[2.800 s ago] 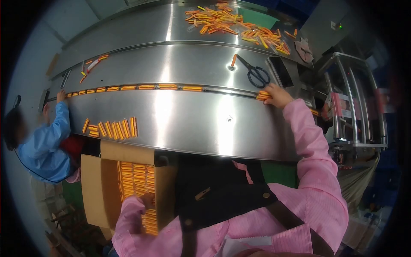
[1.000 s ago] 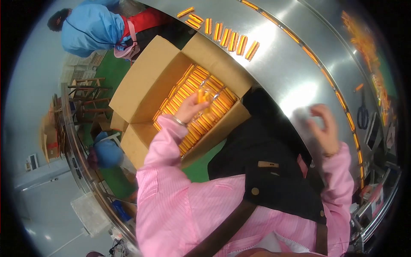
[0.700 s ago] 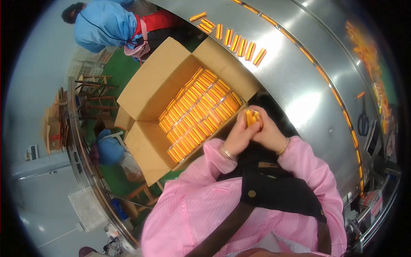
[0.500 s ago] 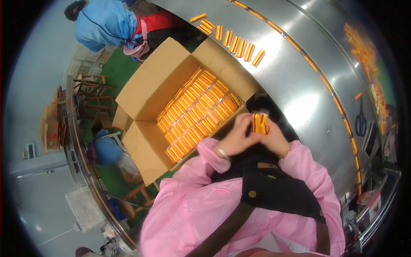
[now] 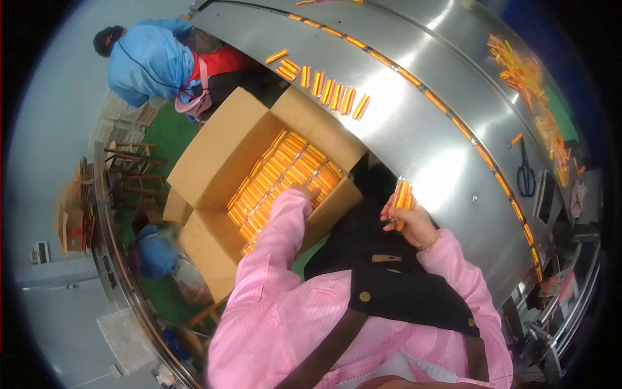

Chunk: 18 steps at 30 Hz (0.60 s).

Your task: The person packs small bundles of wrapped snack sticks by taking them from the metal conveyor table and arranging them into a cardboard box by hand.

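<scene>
My right hand (image 5: 416, 222) is closed around a few orange-and-yellow wrapped sticks (image 5: 403, 196) in clear film, held upright at the table's near edge. My left hand (image 5: 303, 189) reaches down into the open cardboard box (image 5: 223, 149) and touches the packed sticks there. Its fingers are mostly hidden, so whether it grips any cannot be made out. Rows of the same wrapped sticks (image 5: 272, 175) fill the box, lying side by side in layers. Beyond the box, several more wrapped sticks (image 5: 335, 96) lie spaced out on the metal table (image 5: 447, 175).
A narrow line of sticks (image 5: 463, 131) runs along a curved track in the table. Dark scissors (image 5: 525, 175) lie past it, near a loose heap of orange sticks (image 5: 518, 74). A co-worker in blue (image 5: 152, 58) is at the far left. Wooden stools (image 5: 133, 159) stand on the green floor.
My hands have parted. The left moved from the held sticks into the box; the right keeps its sticks near the table edge. The view has shifted slightly.
</scene>
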### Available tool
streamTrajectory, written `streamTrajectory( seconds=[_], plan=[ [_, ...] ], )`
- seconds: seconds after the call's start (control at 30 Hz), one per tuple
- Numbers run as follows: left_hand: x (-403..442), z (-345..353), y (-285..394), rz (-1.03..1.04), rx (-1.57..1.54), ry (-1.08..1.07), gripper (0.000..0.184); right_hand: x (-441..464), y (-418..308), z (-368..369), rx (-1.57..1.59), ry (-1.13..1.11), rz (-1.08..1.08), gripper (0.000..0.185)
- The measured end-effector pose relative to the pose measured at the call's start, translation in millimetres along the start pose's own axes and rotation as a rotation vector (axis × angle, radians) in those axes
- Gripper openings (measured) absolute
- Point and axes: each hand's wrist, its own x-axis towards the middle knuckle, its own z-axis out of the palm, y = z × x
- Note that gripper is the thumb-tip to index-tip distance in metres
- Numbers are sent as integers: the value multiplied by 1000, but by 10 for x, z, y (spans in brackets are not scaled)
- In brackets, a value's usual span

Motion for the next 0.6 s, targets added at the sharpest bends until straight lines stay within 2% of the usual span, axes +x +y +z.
streamTrajectory(
  seconds=[0.07, 0.1, 0.13, 0.2, 0.23, 0.27, 0.33, 0.5, 0.57, 0.6],
  plan=[
    [-309, -113, 24, 193, 288, -27, 60, -8, 27, -13, 8, 5, -4, 23],
    [-266, -60, 85, 88, 320, 26, 46, -16, 32, -17, 26, 6, -12, 23],
    [-159, 25, 64, 95, 323, 35, 46, -21, 38, -23, 43, 7, -19, 23],
    [-4, 168, 13, -114, -83, 198, 49, -12, 51, -49, 29, 13, -46, 26],
    [-75, 129, -101, 146, -50, 125, 65, -6, 67, -57, 41, 5, -54, 25],
    [-77, 178, -137, 147, -48, 129, 65, -7, 73, -59, 53, -2, -63, 25],
    [77, 356, -223, -121, -555, 345, 75, -37, 46, -60, 64, -9, -65, 24],
    [-204, 311, -133, -115, -517, 310, 70, -126, 4, -83, 70, 5, -80, 23],
    [-381, 219, -47, 14, -371, 298, 57, -137, -1, -84, 76, 17, -103, 22],
    [-343, 197, -72, 15, -372, 302, 57, -120, 2, -96, 74, 14, -106, 22]
  ],
)
